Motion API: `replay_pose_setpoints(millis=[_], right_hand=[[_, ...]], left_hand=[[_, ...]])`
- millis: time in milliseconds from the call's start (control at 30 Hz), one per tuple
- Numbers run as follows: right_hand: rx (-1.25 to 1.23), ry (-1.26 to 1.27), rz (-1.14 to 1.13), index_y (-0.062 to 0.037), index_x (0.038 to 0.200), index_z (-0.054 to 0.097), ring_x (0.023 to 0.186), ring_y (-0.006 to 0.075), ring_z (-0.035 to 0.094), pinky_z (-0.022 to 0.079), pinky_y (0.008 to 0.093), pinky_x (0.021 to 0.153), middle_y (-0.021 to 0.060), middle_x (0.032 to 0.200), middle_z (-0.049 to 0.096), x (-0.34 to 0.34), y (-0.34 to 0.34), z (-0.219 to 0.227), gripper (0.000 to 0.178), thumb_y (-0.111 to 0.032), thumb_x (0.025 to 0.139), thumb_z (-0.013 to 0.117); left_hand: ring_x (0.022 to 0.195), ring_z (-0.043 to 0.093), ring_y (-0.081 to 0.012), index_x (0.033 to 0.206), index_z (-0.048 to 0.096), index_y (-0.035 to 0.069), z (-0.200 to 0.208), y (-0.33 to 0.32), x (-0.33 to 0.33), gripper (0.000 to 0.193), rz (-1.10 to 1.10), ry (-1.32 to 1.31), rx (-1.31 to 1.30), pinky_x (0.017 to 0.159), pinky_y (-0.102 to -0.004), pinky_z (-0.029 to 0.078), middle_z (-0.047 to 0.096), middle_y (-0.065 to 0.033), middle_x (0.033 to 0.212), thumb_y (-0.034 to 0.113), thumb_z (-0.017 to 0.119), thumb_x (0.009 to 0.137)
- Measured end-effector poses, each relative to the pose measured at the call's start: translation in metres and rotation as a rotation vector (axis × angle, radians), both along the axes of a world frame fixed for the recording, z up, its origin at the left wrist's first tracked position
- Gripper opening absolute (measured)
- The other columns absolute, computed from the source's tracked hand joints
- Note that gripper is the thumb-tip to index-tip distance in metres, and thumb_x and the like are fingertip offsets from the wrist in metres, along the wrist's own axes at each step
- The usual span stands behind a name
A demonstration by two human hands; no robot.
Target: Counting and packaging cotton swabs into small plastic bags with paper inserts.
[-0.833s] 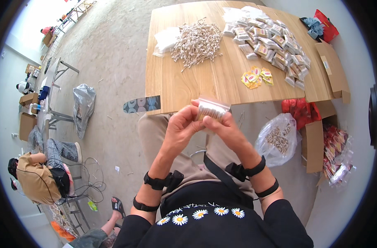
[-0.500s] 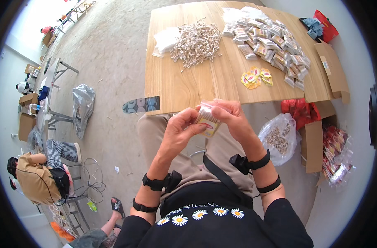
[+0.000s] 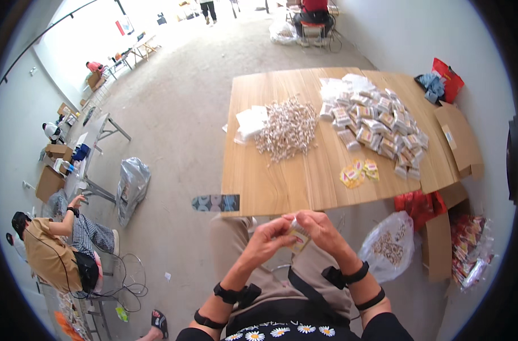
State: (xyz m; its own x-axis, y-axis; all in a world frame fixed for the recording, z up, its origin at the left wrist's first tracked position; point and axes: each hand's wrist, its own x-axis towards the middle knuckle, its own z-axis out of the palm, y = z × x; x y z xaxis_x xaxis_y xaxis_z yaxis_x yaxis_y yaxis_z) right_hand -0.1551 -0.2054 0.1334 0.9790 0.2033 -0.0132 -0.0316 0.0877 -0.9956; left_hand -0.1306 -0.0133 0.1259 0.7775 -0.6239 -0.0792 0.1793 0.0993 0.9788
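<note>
Over my lap, just off the table's near edge, both hands hold a small clear bag of cotton swabs (image 3: 299,241) with a yellow card in it. My left hand (image 3: 268,241) pinches its left side, thumb across the card. My right hand (image 3: 321,232) is closed around the upper right of the bag, its fingertips partly hidden. On the table ahead lie a loose heap of cotton swabs (image 3: 287,129), flat clear bags (image 3: 250,121) beside it, a large pile of filled swab bags (image 3: 378,126) and several yellow cards (image 3: 358,174).
The wooden table (image 3: 270,184) fills the space ahead. Right of my legs are a clear sack with swabs (image 3: 388,248), red packaging (image 3: 416,203) and a cardboard box (image 3: 437,245). A grey plastic sack (image 3: 132,190) stands on the floor left; a co-worker (image 3: 51,244) sits beyond.
The view has tilted up, so the table and hands appear lower and more of the far room shows. My hands keep hold of the bag; my right fingers now cover more of its top.
</note>
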Motion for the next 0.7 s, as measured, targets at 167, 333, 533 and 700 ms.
replay_pose_setpoints(millis=[167,333,533,700], right_hand=[[-0.703,-0.477,-0.298,-0.0019,0.083,0.071,0.07,0.0342,0.061,0.046,0.0449,0.066,0.0166,0.075,0.066,0.007,-0.005,-0.002,0.026,-0.019,0.093,0.054],[-1.148,-0.586,-0.671,-0.0044,0.073,0.064,0.064,0.0328,0.058,0.045,0.0454,0.06,0.0143,0.065,0.059,0.038,-0.044,-0.061,0.022,-0.016,0.09,0.058],[-1.221,-0.732,-0.801,-0.0059,0.071,0.056,0.065,0.0324,0.056,0.044,0.0451,0.062,0.0132,0.064,0.054,0.08,-0.06,-0.039,0.023,-0.018,0.091,0.06],[-1.338,-0.678,-0.74,-0.0064,0.071,0.053,0.066,0.0317,0.055,0.043,0.0452,0.063,0.0128,0.065,0.053,0.09,-0.067,-0.101,0.025,-0.019,0.091,0.06]], left_hand=[[0.088,0.059,-0.0063,0.108,0.062,-0.002,-0.024,0.001,0.002,0.018,-0.003,0.118,0.009,0.08,-0.0226,0.05,0.064,-0.0001,0.097,0.007,0.067,0.093],[0.085,0.061,-0.0078,0.113,0.062,-0.002,-0.052,0.014,0.003,0.024,0.059,0.092,0.226,0.078,-0.0231,0.051,0.065,-0.0009,0.095,0.01,0.068,0.093],[0.08,0.061,-0.0086,0.109,0.064,-0.003,-0.059,0.031,-0.003,0.023,0.06,0.164,0.288,0.073,-0.0238,0.051,0.066,-0.0029,0.091,0.011,0.07,0.092],[0.081,0.061,-0.0093,0.108,0.063,-0.003,-0.057,0.03,-0.003,0.022,0.087,0.207,0.267,0.074,-0.0244,0.051,0.066,-0.0033,0.091,0.011,0.069,0.092]])
